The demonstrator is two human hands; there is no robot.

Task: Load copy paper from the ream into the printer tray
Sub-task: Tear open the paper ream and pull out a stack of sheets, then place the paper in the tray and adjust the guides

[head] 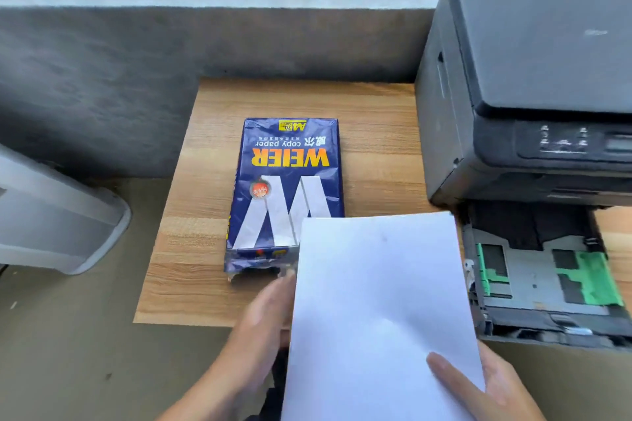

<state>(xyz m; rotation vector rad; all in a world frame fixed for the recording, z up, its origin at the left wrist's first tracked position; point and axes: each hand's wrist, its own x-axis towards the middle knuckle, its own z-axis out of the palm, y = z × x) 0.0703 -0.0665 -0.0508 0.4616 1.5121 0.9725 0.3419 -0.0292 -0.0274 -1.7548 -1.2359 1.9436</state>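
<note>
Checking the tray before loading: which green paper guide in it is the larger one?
The green guide on the right of the printer tray: a broad flat piece, whereas the left guide is a narrow strip.

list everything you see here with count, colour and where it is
paper ream: one, blue wrapper with white and yellow print, near end torn open, lying on the board's middle
paper stack: one, white, held over the board's near right corner
printer: one, dark grey, on the right
printer tray: one, grey with green guides, pulled out in front of the printer, no paper in it
wooden board: one, light brown, centre
plastic bin: one, pale grey, left edge
left hand: one, at the stack's left edge
right hand: one, holding the stack's near right corner
</note>
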